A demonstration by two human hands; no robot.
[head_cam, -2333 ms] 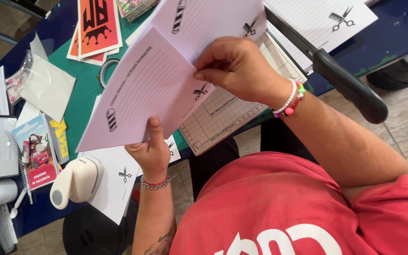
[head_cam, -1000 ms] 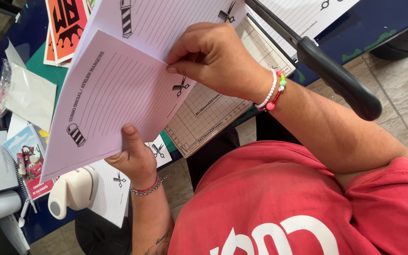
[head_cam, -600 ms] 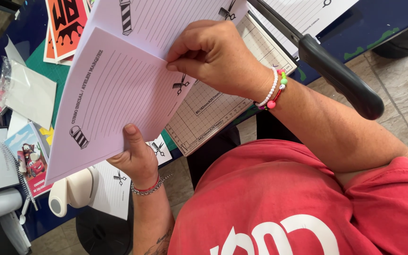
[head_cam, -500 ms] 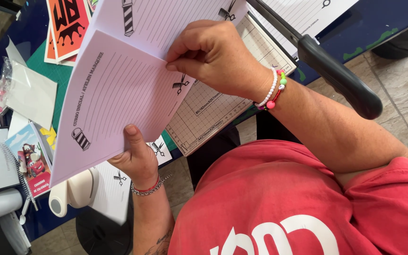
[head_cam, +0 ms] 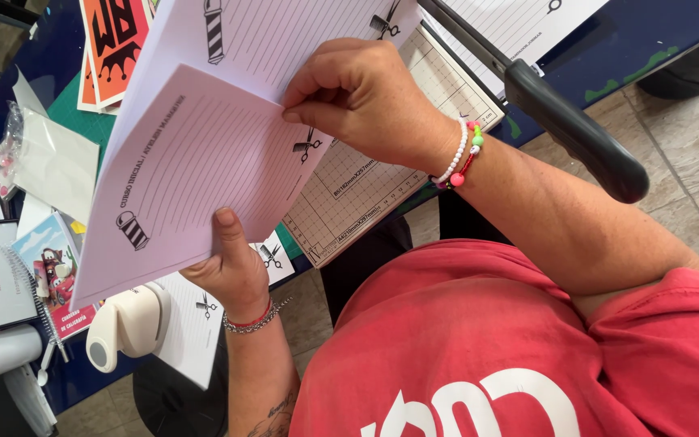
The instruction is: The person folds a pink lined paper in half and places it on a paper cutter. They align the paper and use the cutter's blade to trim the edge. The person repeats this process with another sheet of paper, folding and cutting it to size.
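Sheets of lined paper (head_cam: 196, 154) are held up over the table, between both hands. The left hand (head_cam: 232, 271) grips their near edge, thumb on top; the right hand (head_cam: 357, 93) pinches the right corner of the top page, above the paper trimmer (head_cam: 382, 186).

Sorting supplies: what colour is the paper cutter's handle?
Black handle, clearest in the head view.
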